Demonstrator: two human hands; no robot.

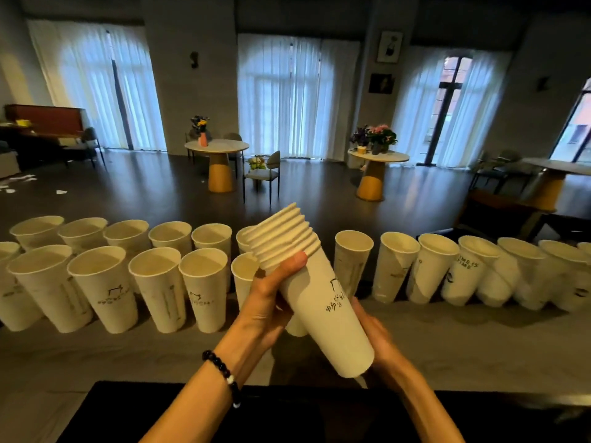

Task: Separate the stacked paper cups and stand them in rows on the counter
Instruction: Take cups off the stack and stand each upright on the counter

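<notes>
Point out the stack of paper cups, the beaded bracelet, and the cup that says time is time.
stack of paper cups [323, 302], head view, outer cup's wall.
beaded bracelet [222, 370], head view, dark beads.
"TIME IS TIME" cup [463, 273], head view, printed side.

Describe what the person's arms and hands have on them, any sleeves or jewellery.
Both forearms are bare, with no sleeves in view. The left hand has a bracelet of dark round beads, with one white bead, at the wrist. The right hand shows nothing worn.
</notes>
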